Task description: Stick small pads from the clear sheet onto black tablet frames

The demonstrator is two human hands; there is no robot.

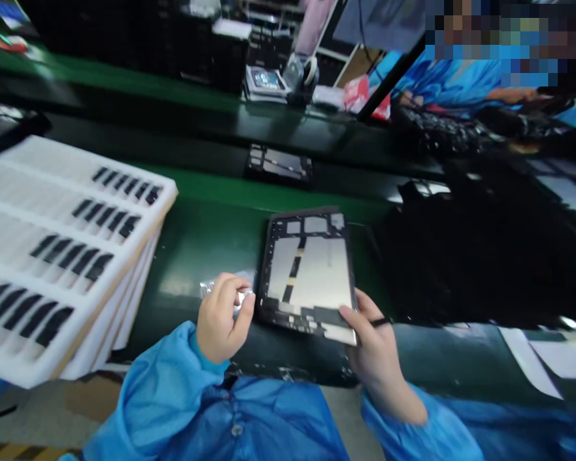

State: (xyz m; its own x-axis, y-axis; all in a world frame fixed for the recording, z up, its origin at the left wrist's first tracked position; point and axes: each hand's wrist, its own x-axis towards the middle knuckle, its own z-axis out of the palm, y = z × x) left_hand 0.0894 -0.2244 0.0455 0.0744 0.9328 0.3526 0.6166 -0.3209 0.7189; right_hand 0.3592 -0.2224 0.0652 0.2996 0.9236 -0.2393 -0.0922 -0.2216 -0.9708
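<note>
Well, we see the left hand point(223, 317) curled almost shut, pinching a crinkled bit of silver foil point(225, 286), while the right hand point(372, 342) grips the lower edge of an open tablet casing point(307, 224), a thin black tool point(380, 322) tucked in its fingers. The foil sits just beside the casing on the green worktop point(206, 250). A slip could send the casing over the near edge, or drag the tool across its silver lining point(324, 272).
</note>
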